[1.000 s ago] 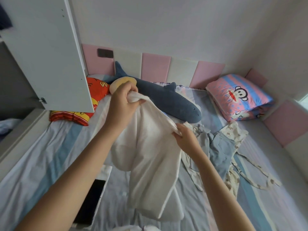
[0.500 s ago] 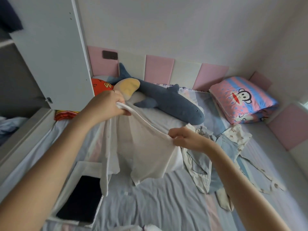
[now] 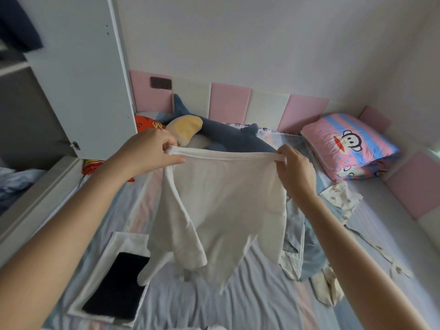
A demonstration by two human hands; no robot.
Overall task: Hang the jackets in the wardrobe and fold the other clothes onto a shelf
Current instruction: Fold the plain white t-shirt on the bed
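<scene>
Head view: you hold one white garment up over the middle of the bed. I cannot tell whether its lowest tips touch the sheet.
Left hand: thumb and fingers pinch the left end of the garment's top hem.
Right hand: fingers are curled round the right end of the same hem.
Change: a second ago the cloth hung bunched, with your left hand high and your right hand low and close to it. Now your hands are well apart and nearly level, and the hem runs taut between them.
Meaning: the piece is opened out, so I judge it ready to lay flat and fold. Nothing marks it as a jacket, so it looks bound for the shelf rather than a hanger.
Count, held: one garment, two hands.
Count, waiting: a loose pile of clothes lies toward the bed's right edge. It has at least a pale blue piece and a printed cream one, but I cannot tell the exact number.
Count, near left edge: one white flat piece, cloth or cover I cannot tell, with one dark slab on it.
Count, head edge: one plush shark, one red cushion, and one monkey pillow in the far right corner.
Wardrobe: one door stands open by the bed's far left corner, and one dark garment hangs inside.
</scene>
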